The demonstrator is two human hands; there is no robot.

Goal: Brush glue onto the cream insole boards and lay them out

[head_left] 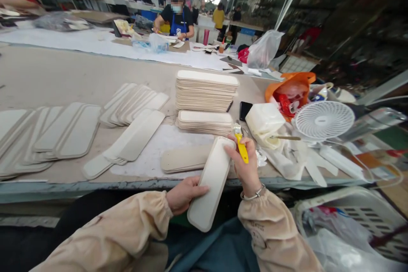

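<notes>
A long white panel with rounded corners (pixel 211 185) is tilted over the table's front edge. My left hand (pixel 186 194) pinches its lower left side between thumb and fingers. At its upper right end, my right hand (pixel 244 162) grips the panel and also holds a brush with a yellow handle (pixel 242 148), bristles pointing up and away. Just behind the panel lies a low pile of beige panels (pixel 183 159). Two neat stacks, a tall one (pixel 205 95) and a shorter one (pixel 204 122), stand farther back.
Fanned-out panels (pixel 73 131) cover the table's left side. At right are a phone (pixel 245 110), a white container (pixel 265 119), an orange bag (pixel 290 85), a white fan (pixel 323 119) and scraps. A basket (pixel 350 195) sits low right. A person (pixel 177 17) works across the table.
</notes>
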